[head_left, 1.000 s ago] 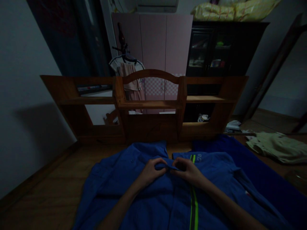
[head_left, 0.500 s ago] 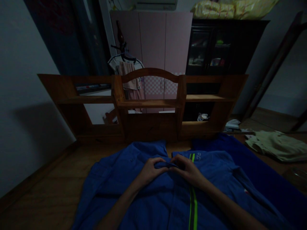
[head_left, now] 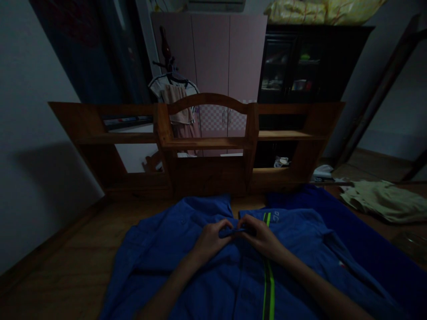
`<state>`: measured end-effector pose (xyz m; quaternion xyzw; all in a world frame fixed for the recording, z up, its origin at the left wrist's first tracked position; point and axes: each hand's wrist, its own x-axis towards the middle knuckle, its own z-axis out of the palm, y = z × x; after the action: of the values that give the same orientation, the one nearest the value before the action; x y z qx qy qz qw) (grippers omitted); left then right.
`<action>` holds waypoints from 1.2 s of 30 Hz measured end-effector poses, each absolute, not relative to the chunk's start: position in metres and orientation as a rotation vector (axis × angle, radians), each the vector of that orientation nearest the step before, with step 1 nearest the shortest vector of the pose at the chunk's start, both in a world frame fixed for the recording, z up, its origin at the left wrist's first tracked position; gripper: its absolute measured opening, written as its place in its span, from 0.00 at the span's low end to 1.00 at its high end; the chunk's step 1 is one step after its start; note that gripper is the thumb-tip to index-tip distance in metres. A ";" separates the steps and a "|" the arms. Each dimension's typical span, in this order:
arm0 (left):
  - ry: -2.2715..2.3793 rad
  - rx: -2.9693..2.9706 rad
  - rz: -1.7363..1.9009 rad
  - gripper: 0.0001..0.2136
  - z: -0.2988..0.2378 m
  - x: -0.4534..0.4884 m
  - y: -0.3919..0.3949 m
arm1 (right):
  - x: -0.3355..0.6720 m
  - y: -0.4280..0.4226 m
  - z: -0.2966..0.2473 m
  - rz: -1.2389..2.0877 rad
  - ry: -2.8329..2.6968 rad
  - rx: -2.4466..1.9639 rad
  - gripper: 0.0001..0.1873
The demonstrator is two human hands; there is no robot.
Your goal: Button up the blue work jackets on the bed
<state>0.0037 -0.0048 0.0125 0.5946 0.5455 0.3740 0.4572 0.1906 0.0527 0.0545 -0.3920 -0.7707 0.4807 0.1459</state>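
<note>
Blue jacket [head_left: 207, 266] lies spread face-up on the wooden surface [head_left: 76, 249], centre-bottom of view, collar end at 12 o'clock toward the wooden shelf unit [head_left: 207, 146]. Left hand [head_left: 211, 240] and right hand [head_left: 262, 235] meet at the jacket's front opening, fingertips touching or nearly so, both pinching a small bunch of blue cloth near the collar; whether a button or zip pull sits between them cannot be told, light too dim. Green stripe [head_left: 268, 284] runs from the right hand toward 6 o'clock.

Risks, as judged:
- 2 edges misaligned at the pinch, so the front closes skewed; cause is poor light and fingers hiding the seam.
- Cloth slips from the pinch; cause is a shallow fingertip grip.
- Pulling drags the whole jacket toward 6 o'clock, bunching it.

Olive garment [head_left: 383, 206] lies well apart at 3 o'clock.
</note>
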 end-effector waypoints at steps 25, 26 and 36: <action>1.505 1.607 0.845 0.09 0.016 0.002 -0.006 | 0.193 0.058 0.057 1.296 -2.421 -1.201 0.12; 1.548 1.646 0.811 0.11 0.018 0.000 -0.005 | 0.195 0.061 0.059 1.312 -2.431 -1.194 0.13; 1.610 1.822 0.680 0.19 0.040 -0.048 0.010 | 0.223 0.095 0.087 1.524 -2.320 -1.234 0.17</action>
<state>-0.0477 0.0105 0.0399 0.6875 0.6078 0.2567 0.3035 0.2229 0.0948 0.0866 -0.4056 -0.7627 0.5010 0.0521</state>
